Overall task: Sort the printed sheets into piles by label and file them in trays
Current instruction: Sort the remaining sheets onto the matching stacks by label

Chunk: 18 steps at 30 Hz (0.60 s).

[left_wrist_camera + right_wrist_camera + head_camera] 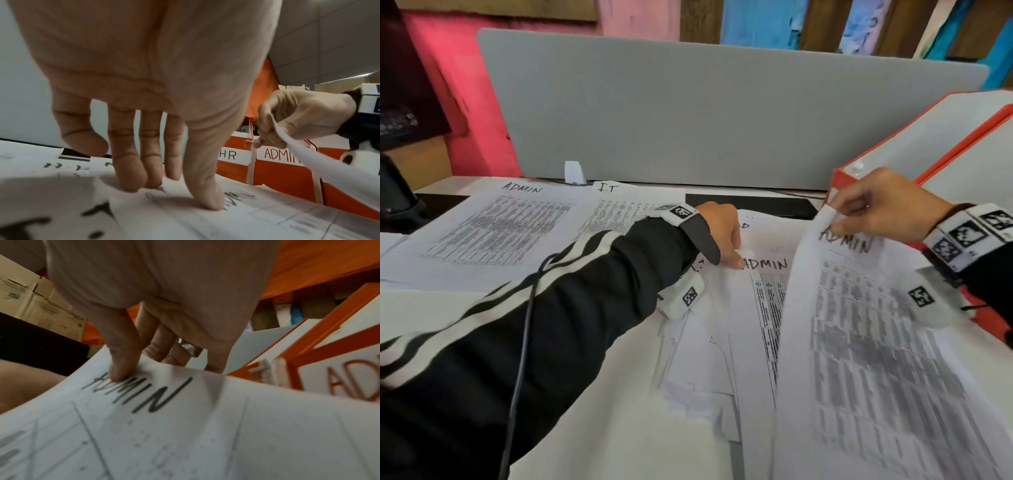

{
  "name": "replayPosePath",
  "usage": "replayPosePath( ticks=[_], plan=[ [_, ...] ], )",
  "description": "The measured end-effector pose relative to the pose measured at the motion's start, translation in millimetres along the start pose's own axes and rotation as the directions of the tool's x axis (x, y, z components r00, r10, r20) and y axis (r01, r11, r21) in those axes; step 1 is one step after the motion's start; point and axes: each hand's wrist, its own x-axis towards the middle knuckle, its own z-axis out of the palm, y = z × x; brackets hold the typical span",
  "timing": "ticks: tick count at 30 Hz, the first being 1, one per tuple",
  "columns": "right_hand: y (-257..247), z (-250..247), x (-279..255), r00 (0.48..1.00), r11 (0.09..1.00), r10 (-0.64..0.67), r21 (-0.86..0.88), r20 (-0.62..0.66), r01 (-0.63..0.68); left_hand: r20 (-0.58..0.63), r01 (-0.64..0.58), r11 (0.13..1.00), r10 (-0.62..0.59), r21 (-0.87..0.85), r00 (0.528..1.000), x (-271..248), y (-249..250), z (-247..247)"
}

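**Lifting an ADMIN sheet off the unsorted heap**

Pinching the top edge of a printed sheet marked ADMIN point(859, 329), my right hand point(883, 205) has it raised off the unsorted heap point(739, 308), thumb on the printed face over the first letters, the other fingers curled behind the paper. The sheet bows and hangs down toward me, its lower part blurred.

My left hand point(722, 229) holds nothing: its fingers are stretched out, tips pressed flat on the heap just beside another handwritten ADMIN heading point(765, 264). From the left wrist view I can read HR and I.T headings on other pages of that heap, though I cannot tell how many pages there are.

Left of the heap lies a sorted I.T pile point(616, 212), and further left of it an ADMIN pile point(496, 229), both flat on the desk point(431, 308). Right of the heap stand the orange trays point(928, 144); the left wrist view shows white front labels reading HR point(228, 155) and ADMIN point(279, 154), the ADMIN one partly covered by the raised sheet. Behind the heap a grey divider panel point(722, 113) closes off the desk.
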Motion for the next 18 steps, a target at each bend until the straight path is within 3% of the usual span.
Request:
replayPosePath(
  ticks=[3, 8, 15, 18],
  plan=[
    [-1, -5, -11, 0.999, 0.999, 0.034, 0.001, 0.042, -0.034, -0.014, 0.011, 1.000, -0.011, 0.003, 1.000, 7, 2, -2],
    [-10, 14, -4, 0.998, 0.992, -0.021, -0.127, 0.051, 0.027, -0.075, -0.005, 1.000, 0.004, -0.010, 0.997, 5, 6, -10],
    [-26, 42, 25, 0.989, 0.984, -0.060, -0.159, 0.134, 0.081, -0.115, -0.137, 0.923, 0.102, -0.359, 0.988, -7, 16, -16],
    [-17, 26, 17, 0.995, 0.999, 0.002, -0.050, 0.103, 0.003, -0.065, -0.092, 0.948, 0.076, -0.305, 0.995, -7, 4, -9]
  ],
)
